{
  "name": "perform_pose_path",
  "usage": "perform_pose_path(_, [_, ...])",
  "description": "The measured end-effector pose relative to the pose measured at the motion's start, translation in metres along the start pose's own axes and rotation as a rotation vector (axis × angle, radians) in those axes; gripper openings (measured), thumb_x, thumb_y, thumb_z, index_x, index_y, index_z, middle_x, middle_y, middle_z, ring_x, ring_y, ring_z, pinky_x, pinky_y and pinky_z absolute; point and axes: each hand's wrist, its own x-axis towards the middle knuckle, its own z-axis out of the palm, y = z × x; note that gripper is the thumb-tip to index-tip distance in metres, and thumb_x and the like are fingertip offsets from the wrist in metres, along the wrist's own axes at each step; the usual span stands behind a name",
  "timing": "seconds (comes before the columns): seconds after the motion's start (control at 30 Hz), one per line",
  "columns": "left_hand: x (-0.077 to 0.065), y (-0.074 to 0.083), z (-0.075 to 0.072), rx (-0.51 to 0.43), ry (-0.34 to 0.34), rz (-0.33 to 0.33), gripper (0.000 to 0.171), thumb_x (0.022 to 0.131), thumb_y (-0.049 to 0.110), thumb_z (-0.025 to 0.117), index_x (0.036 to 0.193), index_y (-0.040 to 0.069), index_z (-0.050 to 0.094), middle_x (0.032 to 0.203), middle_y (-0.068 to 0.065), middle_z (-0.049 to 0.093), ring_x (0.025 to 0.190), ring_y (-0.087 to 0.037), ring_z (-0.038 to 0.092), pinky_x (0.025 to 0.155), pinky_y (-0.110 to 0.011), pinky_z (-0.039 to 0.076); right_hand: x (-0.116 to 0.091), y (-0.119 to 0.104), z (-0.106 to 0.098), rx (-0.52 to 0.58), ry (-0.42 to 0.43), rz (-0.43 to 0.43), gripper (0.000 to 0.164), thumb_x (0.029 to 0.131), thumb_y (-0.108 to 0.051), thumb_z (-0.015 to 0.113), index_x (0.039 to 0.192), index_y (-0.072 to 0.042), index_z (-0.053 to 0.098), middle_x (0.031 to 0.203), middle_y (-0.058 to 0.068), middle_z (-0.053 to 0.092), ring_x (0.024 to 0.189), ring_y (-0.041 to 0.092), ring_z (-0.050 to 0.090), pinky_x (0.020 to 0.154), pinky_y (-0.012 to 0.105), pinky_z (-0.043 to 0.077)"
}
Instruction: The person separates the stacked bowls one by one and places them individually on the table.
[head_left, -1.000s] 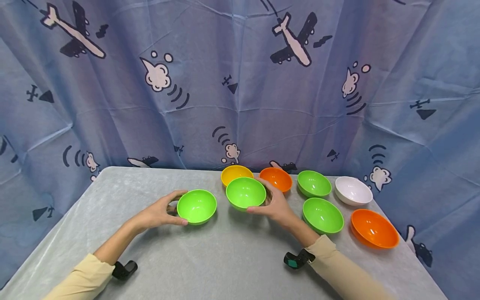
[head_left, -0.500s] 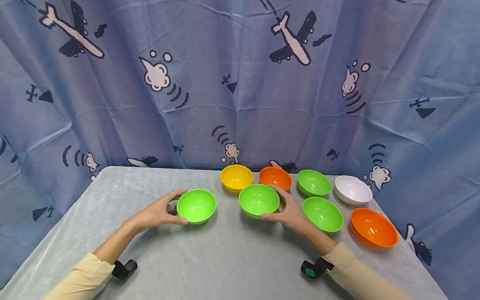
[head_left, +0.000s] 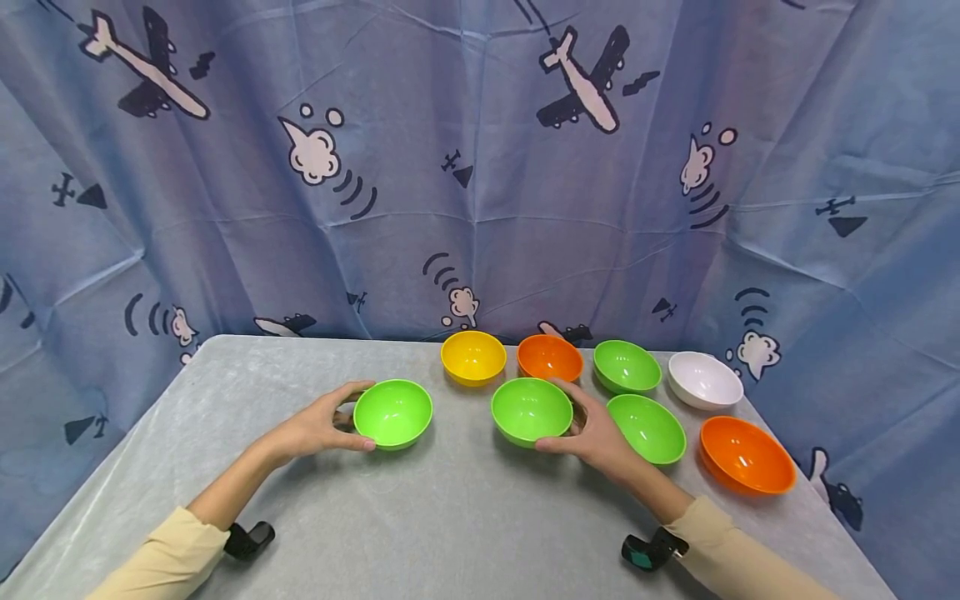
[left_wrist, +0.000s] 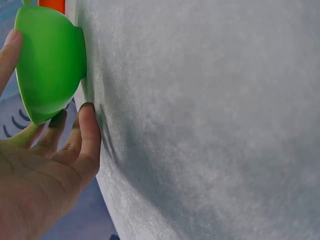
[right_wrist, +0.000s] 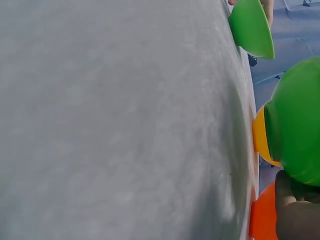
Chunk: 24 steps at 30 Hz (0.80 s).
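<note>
Two glossy green bowls are in the hands. My left hand (head_left: 318,427) grips the left green bowl (head_left: 393,414) by its side, thumb at the near edge and fingers round the far side. In the left wrist view this upright bowl (left_wrist: 50,65) shows its foot close to the table. The right green bowl (head_left: 531,412) is gripped from its right side by my right hand (head_left: 596,435). Seen from the right wrist, that bowl (right_wrist: 300,120) hangs a little above the table, with a shadow below it. A gap separates the two held bowls.
Behind stand a yellow bowl (head_left: 474,358), an orange bowl (head_left: 551,358), a green bowl (head_left: 627,367) and a white bowl (head_left: 706,381). Another green bowl (head_left: 647,429) sits right beside my right hand, and a larger orange bowl (head_left: 747,456) lies near the right edge of the grey-covered table (head_left: 420,533).
My right hand has carried its green bowl to the right and nearer, away from the yellow bowl, which now shows fully. The left hand and its bowl have stayed put.
</note>
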Motion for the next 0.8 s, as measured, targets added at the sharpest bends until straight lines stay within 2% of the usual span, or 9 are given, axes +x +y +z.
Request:
perform_pose_path(0.17, [-0.001, 0.001, 0.000, 0.000, -0.001, 0.006, 0.096, 0.085, 0.019, 0.086, 0.158, 0.003, 0.027, 0.152, -0.031, 0.032, 0.127, -0.049, 0.051, 0.093, -0.050, 0.051, -0.009, -0.001, -0.004, -0.045, 0.031, 0.046, 0.093, 0.073, -0.006, 0.093, 0.151, -0.001, 0.042, 0.145, 0.014, 0.049, 0.132, 0.030, 0.045, 0.107, 0.021, 0.035])
perform_pose_path(0.4, [-0.001, 0.001, 0.000, 0.006, 0.002, 0.010, 0.096, 0.085, 0.019, 0.086, 0.158, 0.002, 0.027, 0.152, -0.032, 0.032, 0.126, -0.050, 0.051, 0.093, -0.050, 0.051, -0.018, -0.004, -0.005, -0.059, 0.061, 0.068, 0.093, 0.075, -0.007, 0.092, 0.151, 0.002, 0.039, 0.150, 0.019, 0.044, 0.141, 0.034, 0.036, 0.116, 0.050, 0.021])
perform_pose_path(0.8, [-0.001, 0.002, 0.000, 0.005, -0.001, 0.015, 0.096, 0.085, 0.019, 0.086, 0.158, 0.001, 0.026, 0.151, -0.032, 0.032, 0.126, -0.050, 0.051, 0.093, -0.050, 0.052, -0.027, -0.003, -0.003, -0.080, 0.095, 0.135, 0.098, 0.077, -0.009, 0.091, 0.154, 0.004, 0.032, 0.154, 0.022, 0.036, 0.143, 0.036, 0.034, 0.114, 0.045, 0.025])
